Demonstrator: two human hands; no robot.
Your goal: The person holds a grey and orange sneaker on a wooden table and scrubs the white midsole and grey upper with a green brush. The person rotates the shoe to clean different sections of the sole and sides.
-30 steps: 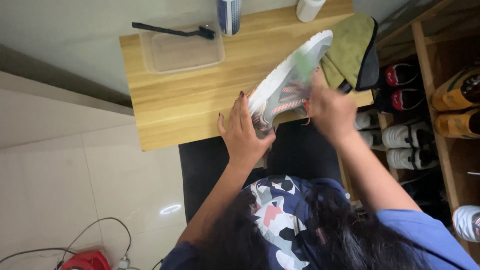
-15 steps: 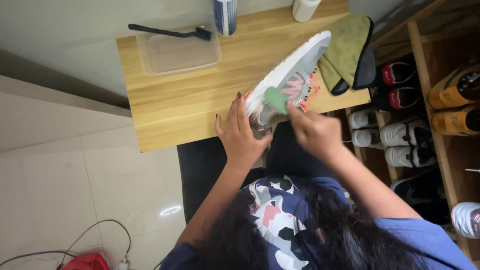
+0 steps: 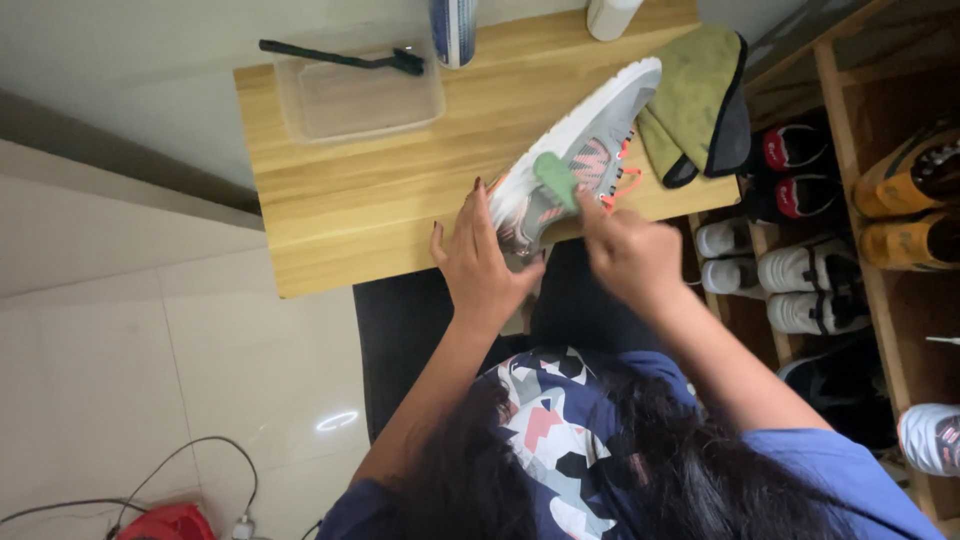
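Observation:
A grey running shoe [image 3: 590, 135] with a white sole and orange laces lies tilted across the front of a wooden table [image 3: 400, 200]. My left hand [image 3: 482, 262] holds the shoe at its near end, fingers spread along the side. My right hand [image 3: 630, 255] pinches a small green cloth pad [image 3: 556, 178] and presses it on the shoe's side panel. A larger olive-green cloth [image 3: 700, 95] lies folded by the shoe's far end at the table's right edge.
A clear plastic tub [image 3: 358, 95] with a black brush [image 3: 340, 58] across its rim stands at the table's back left. A can [image 3: 455, 28] and a white bottle [image 3: 610, 15] stand at the back. A wooden shoe rack [image 3: 850, 200] with several shoes is on the right. Cables and a red object [image 3: 165, 522] lie on the tiled floor.
My right hand has drawn back from the shoe's middle toward me, sliding the green pad along the side. My left hand keeps its hold on the shoe.

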